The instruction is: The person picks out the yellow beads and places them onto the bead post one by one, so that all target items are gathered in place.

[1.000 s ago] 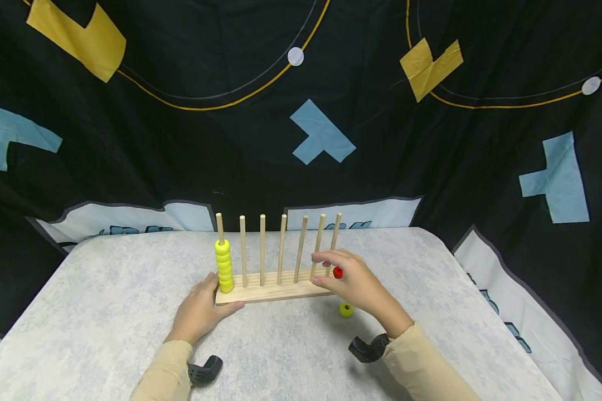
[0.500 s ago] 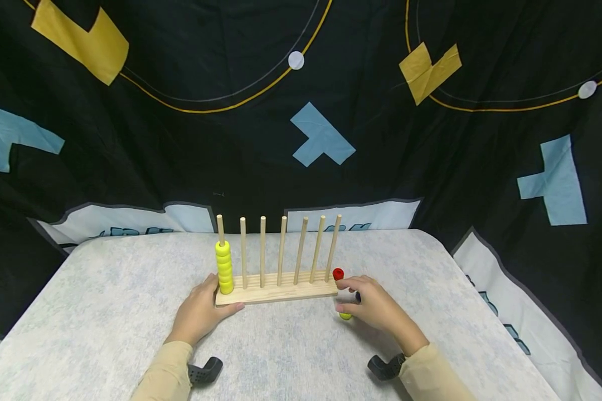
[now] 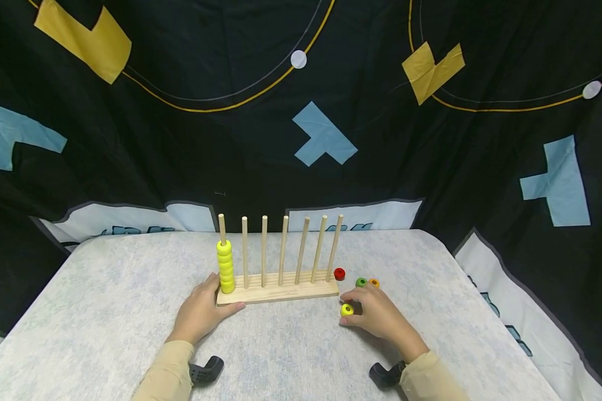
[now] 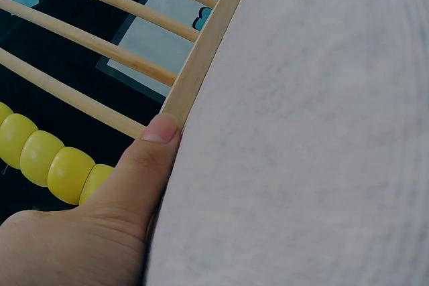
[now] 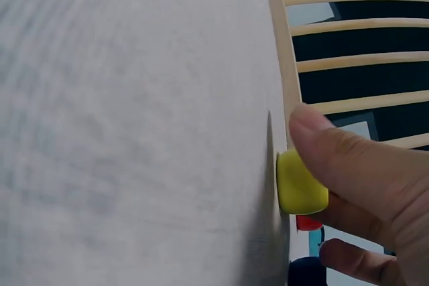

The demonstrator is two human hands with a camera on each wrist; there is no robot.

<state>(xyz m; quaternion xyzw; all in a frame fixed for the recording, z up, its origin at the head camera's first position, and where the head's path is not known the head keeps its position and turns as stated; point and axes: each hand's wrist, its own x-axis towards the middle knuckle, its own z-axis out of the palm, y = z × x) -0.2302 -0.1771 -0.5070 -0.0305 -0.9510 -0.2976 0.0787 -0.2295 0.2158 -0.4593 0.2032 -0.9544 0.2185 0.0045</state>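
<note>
A wooden peg rack [image 3: 286, 294] stands on the table, with several upright pegs on a flat base. Yellow beads [image 3: 225, 267] are stacked on its leftmost peg; the other pegs are bare. My left hand [image 3: 197, 312] grips the rack's left end, thumb along the front edge, also seen in the left wrist view as a thumb [image 4: 144, 159] pressed to the wood. Off the rack's right front corner, my right hand [image 3: 378, 314] has thumb and index finger around a loose yellow bead [image 3: 347, 309]. In the right wrist view, the thumb overlaps this yellow bead [image 5: 300, 185].
A red bead [image 3: 339, 274] lies by the rack's right end. Behind the right hand are a green bead [image 3: 361, 282] and an orange bead [image 3: 374, 283]. The right wrist view shows a dark blue bead [image 5: 307, 272] below the fingers. A black curtain [image 3: 261, 161] hangs behind the table.
My right hand has moved from the rightmost pegs to the right and nearer, down to the yellow bead. Green and orange beads have come into sight. The left hand stays in place.
</note>
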